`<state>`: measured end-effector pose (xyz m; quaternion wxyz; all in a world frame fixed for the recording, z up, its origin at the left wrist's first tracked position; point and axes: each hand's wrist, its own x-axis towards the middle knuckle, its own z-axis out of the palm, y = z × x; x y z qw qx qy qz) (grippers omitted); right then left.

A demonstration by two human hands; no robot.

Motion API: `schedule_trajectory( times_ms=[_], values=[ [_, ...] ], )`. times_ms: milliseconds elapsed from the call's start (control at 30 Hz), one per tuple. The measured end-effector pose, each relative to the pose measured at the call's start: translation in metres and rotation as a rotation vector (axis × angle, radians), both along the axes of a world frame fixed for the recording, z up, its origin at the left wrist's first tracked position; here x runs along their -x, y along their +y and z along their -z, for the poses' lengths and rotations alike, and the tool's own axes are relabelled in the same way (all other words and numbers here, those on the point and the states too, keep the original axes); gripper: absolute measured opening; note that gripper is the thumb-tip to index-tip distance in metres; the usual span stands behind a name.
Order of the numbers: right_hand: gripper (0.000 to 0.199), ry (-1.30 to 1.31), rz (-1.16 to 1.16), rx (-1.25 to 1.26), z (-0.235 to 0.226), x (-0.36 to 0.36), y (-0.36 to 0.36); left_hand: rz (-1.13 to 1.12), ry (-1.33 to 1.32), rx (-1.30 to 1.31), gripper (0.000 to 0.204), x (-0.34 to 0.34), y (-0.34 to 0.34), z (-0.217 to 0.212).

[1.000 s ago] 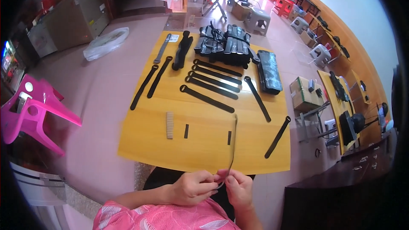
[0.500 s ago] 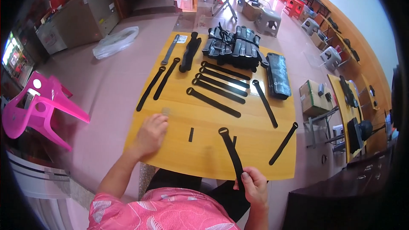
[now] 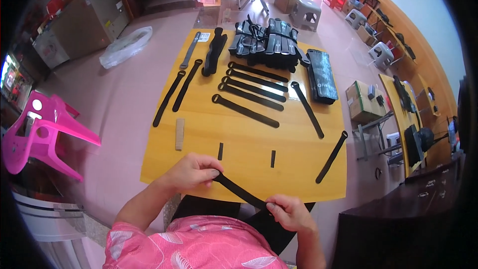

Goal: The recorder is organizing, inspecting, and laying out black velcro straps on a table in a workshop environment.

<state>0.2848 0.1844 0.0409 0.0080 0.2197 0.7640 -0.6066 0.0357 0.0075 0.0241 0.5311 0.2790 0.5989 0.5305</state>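
A black strap (image 3: pixel 241 190) is stretched between my two hands over the table's near edge. My left hand (image 3: pixel 191 172) pinches its left end, and my right hand (image 3: pixel 290 211) grips the other end, closed on it. Beyond my hands, two short black strips (image 3: pixel 220 151) lie apart on the yellow table (image 3: pixel 239 142). A flat brown piece (image 3: pixel 179 134) rests to the left of them. Several looped black straps (image 3: pixel 246 111) lie in a slanted row mid-table, with two more straps (image 3: pixel 170 98) at the left and two others (image 3: pixel 331 157) toward the right.
Bundled straps (image 3: pixel 269 45) are piled at the table's far side, beside a plastic-wrapped black pack (image 3: pixel 322 76). A folded black bundle (image 3: pixel 214 52) and a grey strap (image 3: pixel 190 50) lie far left. A pink stool (image 3: pixel 52 132) stands left; a cardboard box (image 3: pixel 366 100) stands right.
My left hand has moved right from the table and taken the strap's free end. The strap has swung from upright to slanting between both hands. The brown piece is now uncovered.
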Motion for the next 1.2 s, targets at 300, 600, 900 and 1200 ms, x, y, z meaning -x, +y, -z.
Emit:
schedule_trajectory(
  times_ms=[300,600,900,1200],
  values=[
    [0.019,-0.029,0.168,0.078,0.016,0.040,0.067,-0.248,0.406,0.072,0.014,0.031,0.029,-0.001],
    [0.014,0.177,0.389,-0.397,0.052,0.081,0.094,-0.330,0.777,0.071,0.008,0.042,0.053,0.033],
    [0.011,-0.067,0.500,-0.332,0.051,0.094,0.088,-0.362,0.862,0.190,0.007,0.046,0.057,0.036],
    [0.007,0.037,0.537,-0.643,0.052,0.097,0.076,-0.401,1.053,0.121,0.005,0.043,0.057,0.038]
  ],
)
